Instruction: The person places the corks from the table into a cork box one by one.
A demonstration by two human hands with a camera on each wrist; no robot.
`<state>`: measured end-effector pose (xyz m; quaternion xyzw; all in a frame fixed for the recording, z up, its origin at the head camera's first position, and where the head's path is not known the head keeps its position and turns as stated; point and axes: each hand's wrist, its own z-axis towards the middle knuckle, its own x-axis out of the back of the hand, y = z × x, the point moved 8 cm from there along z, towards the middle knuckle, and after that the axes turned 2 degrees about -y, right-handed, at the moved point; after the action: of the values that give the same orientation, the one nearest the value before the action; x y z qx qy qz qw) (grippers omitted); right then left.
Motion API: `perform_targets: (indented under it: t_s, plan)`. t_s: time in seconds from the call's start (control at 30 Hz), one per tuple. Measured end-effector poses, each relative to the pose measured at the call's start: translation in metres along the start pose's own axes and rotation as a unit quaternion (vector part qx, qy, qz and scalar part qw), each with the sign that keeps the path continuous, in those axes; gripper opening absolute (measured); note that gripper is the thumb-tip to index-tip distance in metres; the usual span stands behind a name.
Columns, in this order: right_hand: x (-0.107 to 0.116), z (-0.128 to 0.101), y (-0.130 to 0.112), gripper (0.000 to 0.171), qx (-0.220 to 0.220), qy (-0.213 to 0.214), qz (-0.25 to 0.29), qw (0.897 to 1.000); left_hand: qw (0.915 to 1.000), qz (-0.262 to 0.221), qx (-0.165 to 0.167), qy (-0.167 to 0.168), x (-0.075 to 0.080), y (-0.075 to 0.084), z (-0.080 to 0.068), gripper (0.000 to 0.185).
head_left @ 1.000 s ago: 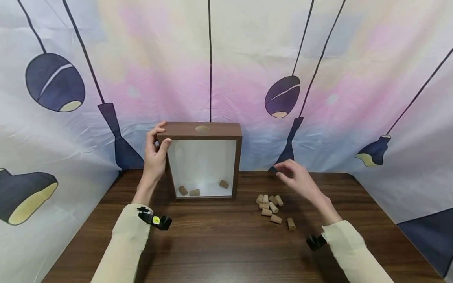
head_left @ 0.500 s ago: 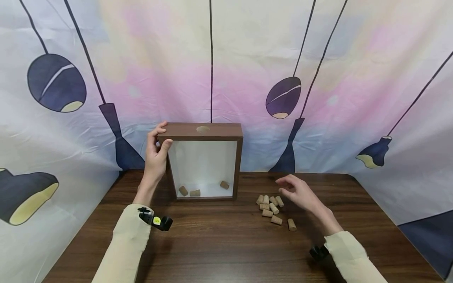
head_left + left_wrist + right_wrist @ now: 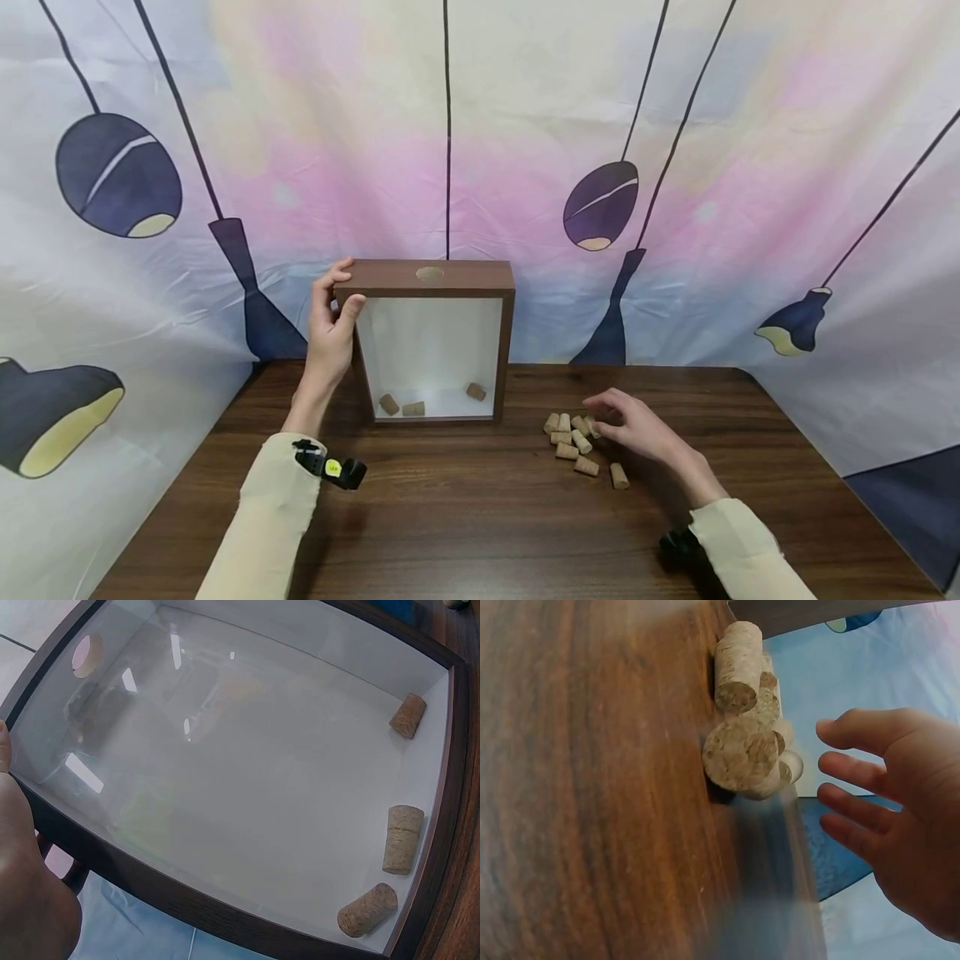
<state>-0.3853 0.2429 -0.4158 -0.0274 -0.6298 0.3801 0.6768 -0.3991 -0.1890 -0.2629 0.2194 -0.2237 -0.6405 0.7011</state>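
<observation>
My left hand (image 3: 330, 337) grips the upper left corner of a brown wooden shadow box (image 3: 507, 358), thumb at the front edge and fingers over the side. The box stands upright and has a round hole (image 3: 430, 273) in its top. Behind its clear front lie three corks, among them a cork (image 3: 403, 838) near the bottom edge. My right hand (image 3: 637, 425) hovers at the right side of a pile of loose corks (image 3: 566, 451). Its fingers are loosely bent, and the right wrist view shows them apart from the corks, with nothing between them.
A single cork (image 3: 618, 476) lies a little in front of the pile. The dark wooden table (image 3: 450, 517) runs back to a printed curtain (image 3: 517, 192), which hangs close behind the box.
My right hand has come down from above the table's back edge to the right side of the cork pile. The left hand and the box stay as they were.
</observation>
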Motion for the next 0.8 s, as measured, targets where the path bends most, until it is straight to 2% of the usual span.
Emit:
perform_targets:
  t_s: [0.4,0.8]
  plan:
    - [-0.009,-0.004,0.011,0.039,-0.012,-0.04,-0.004,0.999,1.0,0.009,0.0,-0.001,-0.001,0.005,0.0,0.034]
    - [-0.008,-0.002,0.021,0.029,-0.047,-0.028,-0.026,0.998,1.0,0.003,0.001,0.004,-0.001,0.006,0.0,0.033]
